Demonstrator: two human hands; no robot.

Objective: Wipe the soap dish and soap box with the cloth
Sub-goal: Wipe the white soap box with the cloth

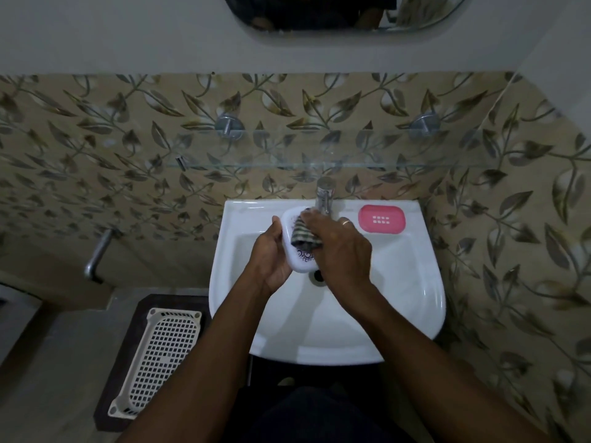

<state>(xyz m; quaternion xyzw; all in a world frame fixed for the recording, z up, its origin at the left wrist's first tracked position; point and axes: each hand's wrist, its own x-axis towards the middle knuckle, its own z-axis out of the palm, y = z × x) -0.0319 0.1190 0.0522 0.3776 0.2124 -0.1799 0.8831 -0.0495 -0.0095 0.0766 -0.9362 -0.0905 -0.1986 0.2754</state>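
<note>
While the left hand point(271, 252) grasps the white soap box point(300, 263) by its left edge, fingers curled under and thumb on the rim, the box sits tilted above the sink point(403, 302) bowl, just in front of the tap point(325, 193). Right hand point(340, 249): fingers bunched on the striped cloth point(303, 235), pressing it onto the box's upper face. Pink soap dish point(381, 219): flat on the sink's back ledge, right of the tap, untouched. White basket point(164, 356) on the floor, left of the sink.
</note>
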